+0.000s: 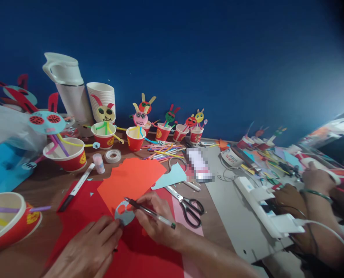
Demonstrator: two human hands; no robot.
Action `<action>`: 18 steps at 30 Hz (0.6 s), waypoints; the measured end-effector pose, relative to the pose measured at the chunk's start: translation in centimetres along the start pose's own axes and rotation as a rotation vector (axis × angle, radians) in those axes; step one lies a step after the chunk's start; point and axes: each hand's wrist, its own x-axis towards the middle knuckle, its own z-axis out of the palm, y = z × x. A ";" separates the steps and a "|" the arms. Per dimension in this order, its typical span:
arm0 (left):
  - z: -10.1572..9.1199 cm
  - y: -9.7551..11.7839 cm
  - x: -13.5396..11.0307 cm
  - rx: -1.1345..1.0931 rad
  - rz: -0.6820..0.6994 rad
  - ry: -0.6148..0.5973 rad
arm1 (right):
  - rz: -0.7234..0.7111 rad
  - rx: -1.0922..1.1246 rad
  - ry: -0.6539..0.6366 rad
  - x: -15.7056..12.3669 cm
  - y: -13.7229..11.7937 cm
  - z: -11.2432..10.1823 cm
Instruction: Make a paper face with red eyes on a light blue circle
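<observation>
A small grey-blue paper disc (127,218) with orange spots lies over red paper (148,255), in front of me. My left hand (92,241) has its fingertips at the disc's left edge, holding it; the fingers are bent and close together, and the thumb's grip is partly hidden. In my right hand (156,218) a black gel pen (151,213) is pinched, its tip end just above the disc's upper edge. I cannot tell whether the tip touches the paper. Orange paper (128,177) lies just beyond, and black-handled scissors (187,206) rest right of my right hand.
Red paper cups with straw-and-paper figures, such as a blue-faced one (47,122), line the back. A marker (77,185), tape roll (112,155), glue stick (98,163), straws (163,150) and pitcher (69,88) stand around. At right are a power strip (255,204) and another person's hand (316,179).
</observation>
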 end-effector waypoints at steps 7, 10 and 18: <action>-0.3 0.0 0.2 0.094 0.036 0.118 | -0.031 -0.088 0.021 -0.1 -0.4 0.0; -0.7 -0.2 0.5 0.061 0.089 0.056 | -0.013 -0.062 0.023 -0.1 -0.5 0.2; -1.0 0.0 0.6 -0.023 0.044 -0.031 | 0.016 0.020 0.034 0.5 -0.2 0.6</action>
